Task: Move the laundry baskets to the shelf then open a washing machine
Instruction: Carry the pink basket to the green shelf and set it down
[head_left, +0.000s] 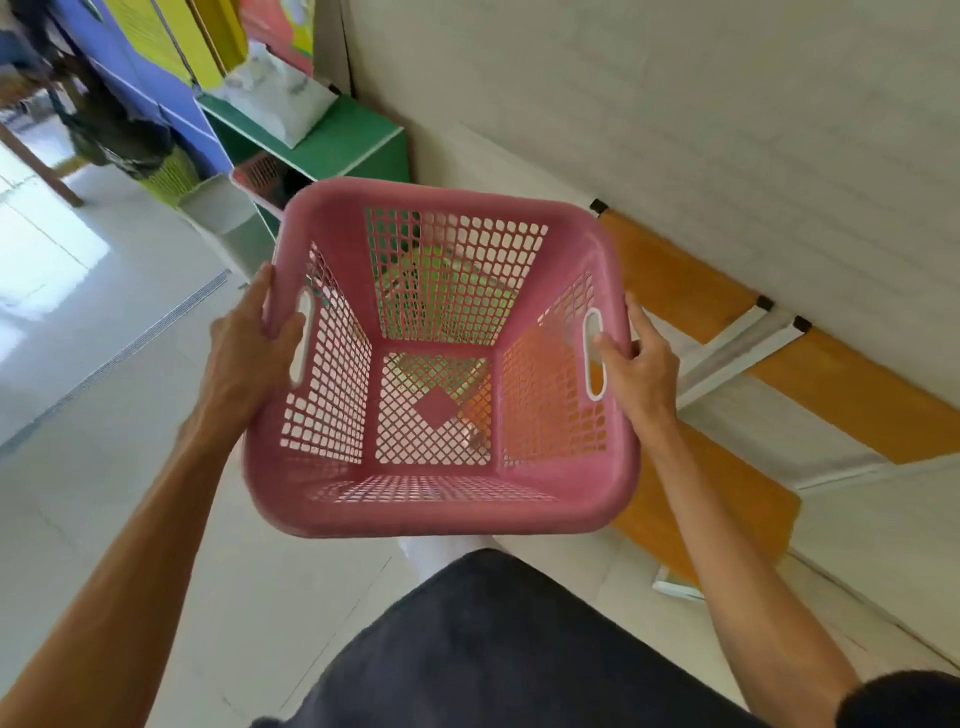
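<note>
Head view: I see pink laundry basket (441, 358) held empty in mid-air above pale floor (104, 493). Left hand (249, 353) clasps left rim by handle slot; right hand (641, 364) clasps right rim. Orange shelf (675, 280) just beside basket, at wall.

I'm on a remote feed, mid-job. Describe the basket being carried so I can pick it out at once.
Start from the pale wall with the orange-panelled shelf along its foot. In front of it, off the floor, is the pink basket, with the left hand and right hand gripping its side rims. It is empty, lattice-walled, with white-edged handle slots; no other basket here is pink and hand-held.
</note>
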